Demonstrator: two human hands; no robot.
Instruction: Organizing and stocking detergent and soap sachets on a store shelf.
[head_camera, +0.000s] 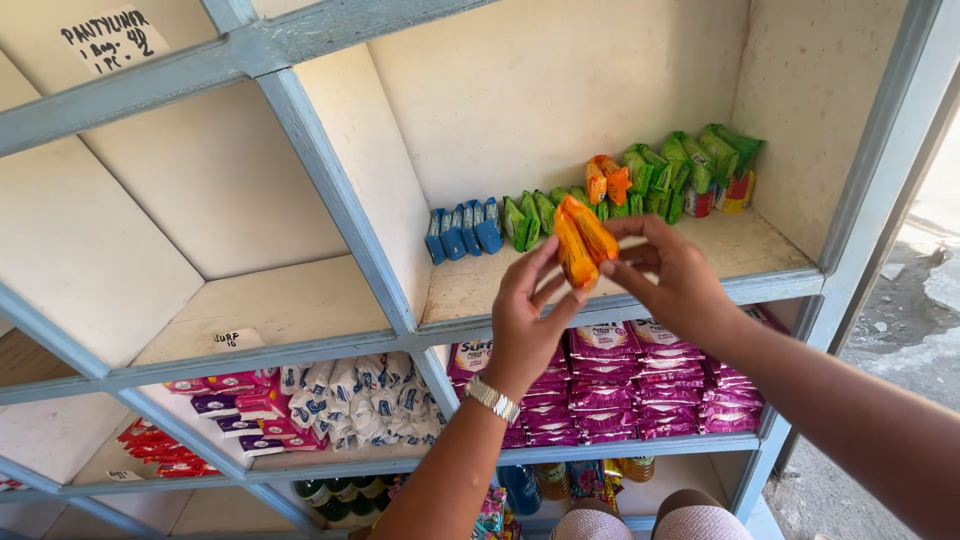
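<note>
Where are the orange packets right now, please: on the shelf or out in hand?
Out in hand: both hands, left and right, hold the orange packets before the shelf.

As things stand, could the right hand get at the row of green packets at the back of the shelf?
Probably yes. The right hand hovers at the shelf's open front, and bare shelf board lies between it and the green packets. But its fingers, with the left hand, hold orange packets.

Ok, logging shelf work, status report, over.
Left hand and right hand both grip orange packets. Held before shelf. Nothing in the way.
</note>
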